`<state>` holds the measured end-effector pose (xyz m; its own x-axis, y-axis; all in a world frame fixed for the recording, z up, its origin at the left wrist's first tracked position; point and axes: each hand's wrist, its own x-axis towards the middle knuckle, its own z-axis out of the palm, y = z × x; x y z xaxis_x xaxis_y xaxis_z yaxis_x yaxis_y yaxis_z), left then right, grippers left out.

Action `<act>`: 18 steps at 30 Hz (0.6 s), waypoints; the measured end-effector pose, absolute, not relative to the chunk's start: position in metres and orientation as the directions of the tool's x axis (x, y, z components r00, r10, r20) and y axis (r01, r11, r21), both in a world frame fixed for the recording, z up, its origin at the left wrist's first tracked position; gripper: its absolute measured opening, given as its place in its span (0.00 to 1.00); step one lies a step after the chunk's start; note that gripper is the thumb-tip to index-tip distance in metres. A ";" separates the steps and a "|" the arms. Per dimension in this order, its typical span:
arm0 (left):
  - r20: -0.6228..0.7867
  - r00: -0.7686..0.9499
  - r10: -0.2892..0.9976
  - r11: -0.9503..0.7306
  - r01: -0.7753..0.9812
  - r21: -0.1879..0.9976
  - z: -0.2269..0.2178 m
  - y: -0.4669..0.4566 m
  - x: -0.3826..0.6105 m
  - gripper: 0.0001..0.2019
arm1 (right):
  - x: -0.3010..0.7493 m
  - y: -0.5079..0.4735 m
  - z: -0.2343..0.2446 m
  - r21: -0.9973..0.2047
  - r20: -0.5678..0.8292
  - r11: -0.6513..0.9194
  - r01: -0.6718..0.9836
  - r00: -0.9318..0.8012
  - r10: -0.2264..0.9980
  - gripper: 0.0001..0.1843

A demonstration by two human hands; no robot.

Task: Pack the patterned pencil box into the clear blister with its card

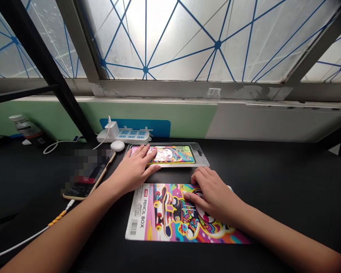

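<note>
A colourful pencil box (176, 154) lies in a clear plastic blister tray (204, 158) towards the back of the black table. My left hand (135, 168) rests on the left part of the box and tray, fingers stretched out and spread. Nearer to me lies a bright printed card (170, 222), marked "PENCIL BOX", with a skateboard and cartoon picture. My right hand (213, 193) is at its upper right, fingers curled at the far edge and thumb on the printed face. The fingertips are partly hidden.
Left of my left hand lies a phone (89, 180) with a white charging cable (22, 242). Behind it are a small white case (117, 146), a power strip (133, 135) and a bottle (28, 127). A black post (51, 72) slants at the left, before the window.
</note>
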<state>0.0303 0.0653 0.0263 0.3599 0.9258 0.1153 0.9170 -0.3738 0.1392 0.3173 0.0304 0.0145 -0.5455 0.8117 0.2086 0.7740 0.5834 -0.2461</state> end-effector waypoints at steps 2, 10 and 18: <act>0.106 0.361 0.927 -0.374 0.917 0.143 0.027 0.066 0.029 0.31 | 0.317 0.028 0.017 -0.294 0.208 0.579 0.760 -0.541 0.815 0.15; 0.142 0.381 0.914 -0.405 0.885 0.232 0.032 0.064 0.026 0.27 | 0.367 0.055 0.039 -0.495 0.112 0.364 0.789 -0.357 0.927 0.23; 0.233 0.442 0.866 -0.489 0.848 0.207 0.029 0.060 0.028 0.21 | 0.422 0.104 0.034 -0.425 -0.082 0.170 0.889 -0.225 0.971 0.28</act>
<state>0.0282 0.0604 0.0294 0.4424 0.8661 0.2327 0.8475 -0.4886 0.2075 0.4218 0.1039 0.0342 -0.2252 0.9708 -0.0823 0.8892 0.1702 -0.4247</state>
